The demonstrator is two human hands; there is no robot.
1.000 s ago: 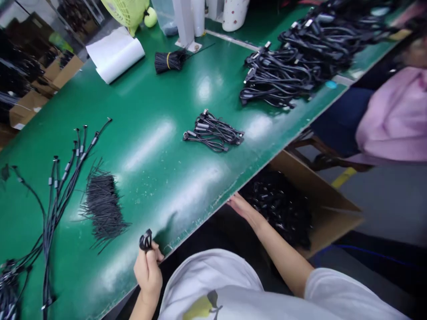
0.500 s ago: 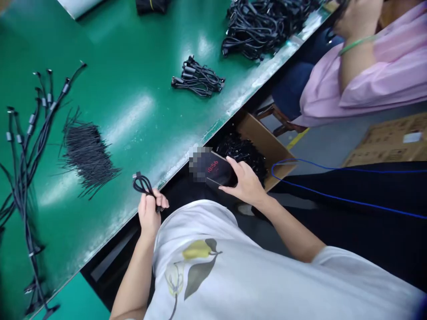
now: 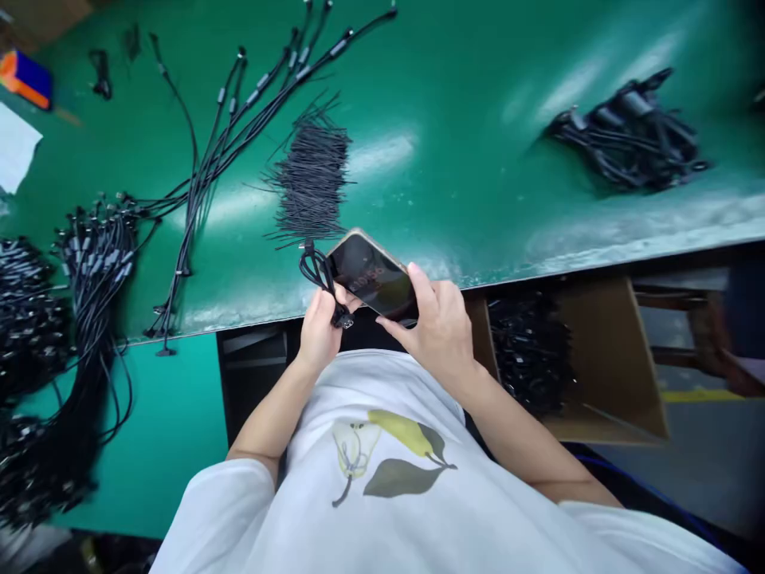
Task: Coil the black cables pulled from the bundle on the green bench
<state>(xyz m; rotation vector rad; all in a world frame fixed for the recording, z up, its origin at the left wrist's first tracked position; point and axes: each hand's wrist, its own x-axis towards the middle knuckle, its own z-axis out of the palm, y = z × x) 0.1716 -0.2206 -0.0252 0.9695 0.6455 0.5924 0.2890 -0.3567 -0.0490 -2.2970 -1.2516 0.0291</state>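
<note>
A smartphone [image 3: 375, 279] with a dark screen showing dim red digits is gripped along its edges by my right hand [image 3: 439, 323]. It is held tilted over the table's front edge. My left hand [image 3: 323, 327] is closed around a black coiled cable [image 3: 316, 267], whose looped end sticks up from the fingers. The phone's left corner lies close beside the cable; I cannot tell whether they touch. Just beyond, a pile of thin black twist ties [image 3: 314, 179] lies on the green table [image 3: 454, 199].
Loose long cables [image 3: 209, 167] spread to the left, by a thick bundle of cables [image 3: 99, 279]. Coiled cables [image 3: 633, 135] lie at the right. Below the edge stands a cardboard box [image 3: 615, 367] with black items inside. An orange and blue object [image 3: 27, 80] is far left.
My view has swung left. The phone, in my right hand, has come from over the box to beside my left hand. The cable stays in my left hand.
</note>
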